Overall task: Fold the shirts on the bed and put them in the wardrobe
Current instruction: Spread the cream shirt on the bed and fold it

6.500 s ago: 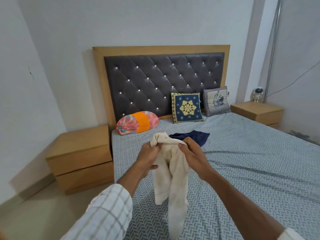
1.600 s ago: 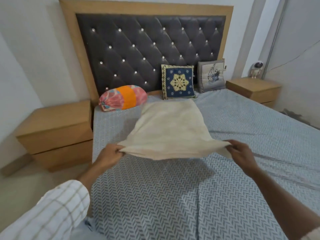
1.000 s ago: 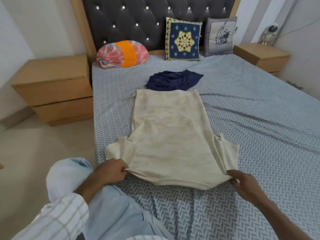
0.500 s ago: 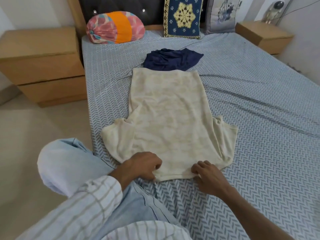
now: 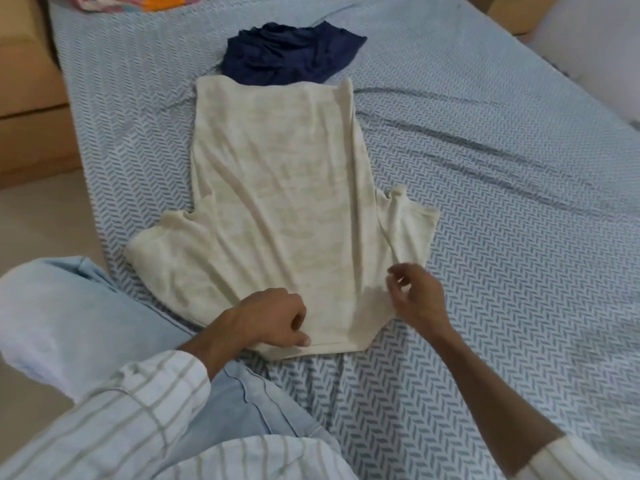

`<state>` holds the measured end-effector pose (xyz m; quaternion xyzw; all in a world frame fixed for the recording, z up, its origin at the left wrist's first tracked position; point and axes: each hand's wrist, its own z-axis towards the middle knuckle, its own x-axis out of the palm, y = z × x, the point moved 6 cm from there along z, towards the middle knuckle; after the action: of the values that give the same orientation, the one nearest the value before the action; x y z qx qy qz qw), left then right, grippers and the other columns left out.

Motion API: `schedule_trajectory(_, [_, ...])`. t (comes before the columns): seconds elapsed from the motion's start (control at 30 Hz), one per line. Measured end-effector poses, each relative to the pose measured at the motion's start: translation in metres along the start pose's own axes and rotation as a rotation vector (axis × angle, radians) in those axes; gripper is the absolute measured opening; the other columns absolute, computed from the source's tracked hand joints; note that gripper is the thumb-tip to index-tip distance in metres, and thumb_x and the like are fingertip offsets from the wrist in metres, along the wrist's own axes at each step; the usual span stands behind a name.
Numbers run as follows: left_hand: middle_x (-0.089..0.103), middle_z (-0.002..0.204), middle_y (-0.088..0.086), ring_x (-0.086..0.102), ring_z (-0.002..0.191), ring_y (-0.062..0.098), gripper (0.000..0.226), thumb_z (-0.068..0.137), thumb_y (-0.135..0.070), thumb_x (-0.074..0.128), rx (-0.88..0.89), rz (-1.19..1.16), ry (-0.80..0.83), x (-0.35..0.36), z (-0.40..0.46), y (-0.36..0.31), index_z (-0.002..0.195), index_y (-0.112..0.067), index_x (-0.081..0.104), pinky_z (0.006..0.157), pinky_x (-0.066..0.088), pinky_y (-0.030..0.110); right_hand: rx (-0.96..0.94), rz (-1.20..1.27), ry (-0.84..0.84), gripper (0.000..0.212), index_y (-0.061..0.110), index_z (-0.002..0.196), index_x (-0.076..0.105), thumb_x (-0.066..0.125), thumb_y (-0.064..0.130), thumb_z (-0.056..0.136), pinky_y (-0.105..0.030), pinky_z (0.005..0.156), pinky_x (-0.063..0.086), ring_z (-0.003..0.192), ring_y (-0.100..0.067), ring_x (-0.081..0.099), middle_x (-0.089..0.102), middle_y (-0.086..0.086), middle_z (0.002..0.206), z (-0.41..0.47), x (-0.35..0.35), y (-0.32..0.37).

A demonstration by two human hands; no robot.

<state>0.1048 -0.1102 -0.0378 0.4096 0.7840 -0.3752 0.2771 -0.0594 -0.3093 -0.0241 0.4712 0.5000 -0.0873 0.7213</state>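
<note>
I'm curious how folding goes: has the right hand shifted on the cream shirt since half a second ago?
Yes. The right hand has lifted off the cream shirt's near hem towards its right sleeve.

White shirt sleeves (image 5: 131,410) (tan stripes), light blue jeans (image 5: 69,317).

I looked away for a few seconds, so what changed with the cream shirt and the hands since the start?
The cream shirt, first held bunched in the air, was spread flat on the bed. The right hand let go and hovers; the left hand rests at the collar edge. The navy shirt stayed crumpled beyond it.
</note>
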Motion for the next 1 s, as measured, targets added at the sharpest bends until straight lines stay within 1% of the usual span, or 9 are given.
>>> schedule_trajectory(0.1, [0.053, 0.073, -0.014, 0.056, 0.074, 0.012, 0.035, 0.085, -0.053, 0.068, 0.084, -0.074, -0.060, -0.005, 0.028, -0.027, 0.097, -0.020, 0.067, 0.070, 0.051, 0.032, 0.448, -0.007, -0.101, 0.035, 0.014, 0.114, 0.065, 0.063, 0.037, 0.087, -0.035, 0.086, 0.048, 0.093, -0.024, 0.065, 0.068, -0.002, 0.099, 0.045, -0.017, -0.055])
schedule_trajectory(0.23, [0.048, 0.076, -0.015, 0.050, 0.078, 0.011, 0.036, 0.085, -0.051, 0.070, 0.141, -0.160, -0.085, -0.010, 0.062, -0.062, 0.101, -0.019, 0.067, 0.068, 0.041, 0.028, 0.768, 0.042, -0.066, 0.070, 0.020, 0.089, 0.072, 0.053, 0.080, 0.056, -0.051, 0.093, 0.050, 0.094, -0.031, 0.067, 0.072, -0.004, 0.089, 0.095, -0.015, -0.114])
schedule_trajectory(0.4, [0.065, 0.088, -0.007, 0.056, 0.085, 0.013, 0.032, 0.080, -0.050, 0.073, 0.168, -0.078, -0.118, -0.015, 0.086, -0.094, 0.094, -0.021, 0.070, 0.069, 0.043, 0.029, 0.763, 0.142, -0.059, 0.049, 0.024, 0.075, 0.068, 0.062, 0.068, 0.055, -0.056, 0.097, 0.046, 0.094, -0.031, 0.066, 0.070, -0.001, 0.080, 0.135, -0.008, -0.126])
schedule_trajectory(0.5, [0.068, 0.092, -0.001, 0.059, 0.090, 0.019, 0.013, 0.085, -0.026, 0.064, 0.211, 0.023, -0.111, -0.009, 0.092, -0.110, 0.089, -0.017, 0.073, 0.074, 0.041, 0.031, 0.717, 0.239, -0.197, 0.039, 0.017, 0.077, 0.065, 0.059, 0.055, 0.070, -0.057, 0.101, 0.040, 0.082, -0.029, 0.066, 0.065, 0.003, 0.068, 0.134, -0.034, -0.123])
schedule_trajectory(0.63, [0.066, 0.091, 0.007, 0.055, 0.090, 0.024, 0.009, 0.084, -0.014, 0.059, 0.210, 0.090, 0.015, 0.003, 0.101, -0.119, 0.079, -0.016, 0.066, 0.069, 0.036, 0.032, 0.697, 0.016, -0.344, 0.028, 0.020, 0.083, 0.060, 0.050, 0.045, 0.091, -0.049, 0.099, 0.030, 0.090, -0.027, 0.057, 0.062, 0.001, 0.083, 0.104, -0.074, -0.144])
schedule_trajectory(0.73, [0.071, 0.082, 0.003, 0.064, 0.079, 0.020, 0.006, 0.079, -0.014, 0.062, 0.177, -0.044, 0.183, -0.003, 0.112, -0.114, 0.075, -0.014, 0.067, 0.063, 0.052, 0.036, 0.562, -0.144, -0.271, 0.030, 0.022, 0.085, 0.063, 0.054, 0.050, 0.089, -0.049, 0.096, 0.031, 0.103, -0.029, 0.056, 0.061, 0.002, 0.088, 0.096, -0.062, -0.151])
schedule_trajectory(0.8, [0.073, 0.085, -0.003, 0.066, 0.076, 0.013, 0.012, 0.081, -0.021, 0.066, 0.152, -0.165, 0.220, -0.017, 0.131, -0.112, 0.087, -0.017, 0.075, 0.072, 0.058, 0.036, 0.550, -0.176, -0.283, 0.037, 0.023, 0.091, 0.066, 0.054, 0.058, 0.087, -0.050, 0.096, 0.030, 0.108, -0.028, 0.054, 0.064, 0.001, 0.095, 0.100, -0.056, -0.155])
schedule_trajectory(0.9, [0.073, 0.092, -0.005, 0.066, 0.084, 0.011, 0.015, 0.087, -0.028, 0.065, 0.147, -0.209, -0.026, -0.062, 0.170, -0.108, 0.095, -0.019, 0.075, 0.080, 0.053, 0.028, 0.521, -0.179, -0.327, 0.042, 0.025, 0.096, 0.066, 0.048, 0.062, 0.086, -0.048, 0.095, 0.029, 0.107, -0.026, 0.052, 0.062, 0.002, 0.099, 0.102, -0.052, -0.158])
schedule_trajectory(1.0, [0.071, 0.101, 0.001, 0.062, 0.096, 0.018, 0.016, 0.089, -0.018, 0.063, 0.133, -0.263, -0.368, -0.113, 0.219, -0.108, 0.101, -0.015, 0.073, 0.088, 0.047, 0.028, 0.497, -0.178, -0.354, 0.044, 0.028, 0.096, 0.065, 0.042, 0.064, 0.084, -0.047, 0.092, 0.029, 0.103, -0.023, 0.051, 0.061, 0.006, 0.097, 0.103, -0.047, -0.167])
